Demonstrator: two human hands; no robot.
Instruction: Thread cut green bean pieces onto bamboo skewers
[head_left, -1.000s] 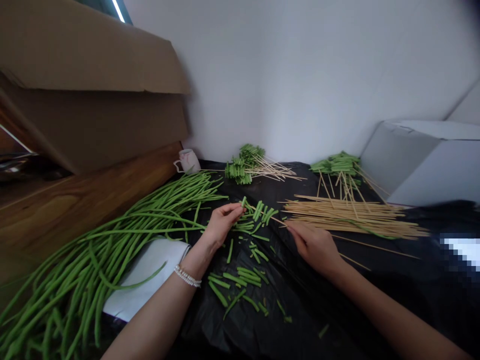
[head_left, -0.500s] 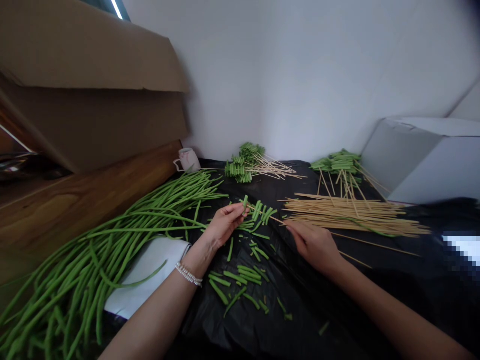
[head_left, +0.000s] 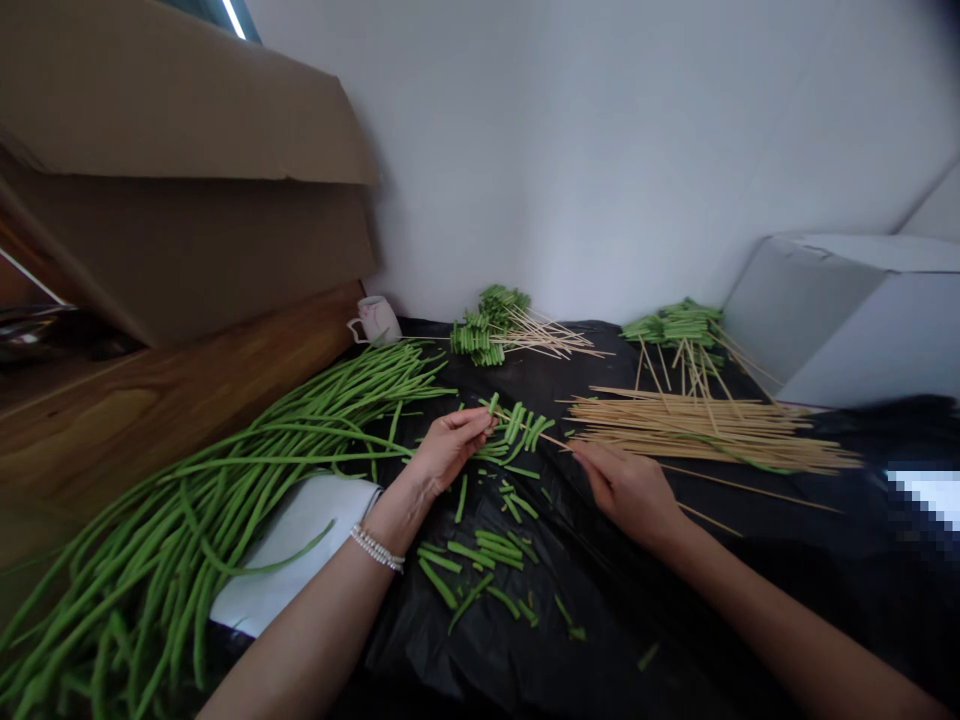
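Note:
My right hand (head_left: 626,487) is closed on a thin wooden skewer (head_left: 553,440) that points up and to the left. Several short cut pieces of green bean (head_left: 526,427) sit side by side along it. At the skewer's far end my left hand (head_left: 454,445) pinches one more bean piece (head_left: 493,404) between thumb and fingers. Whether the tip has gone through that piece I cannot tell. Below the hands, loose cut bean pieces (head_left: 499,548) lie scattered on the black plastic sheet (head_left: 570,660). Long uncut beans (head_left: 247,480) are heaped at the left.
A pile of bare skewers (head_left: 697,430) lies at the right. Filled skewers (head_left: 480,338) are stacked at the back, with another filled stack (head_left: 679,325) at back right. A mug (head_left: 379,320), a cardboard box (head_left: 247,230), a white box (head_left: 862,320) and white paper (head_left: 300,540) surround the area.
Almost nothing differs. The bean piece in my left hand has tilted slightly and shifted a touch to the right; my right hand keeps its place on the skewer.

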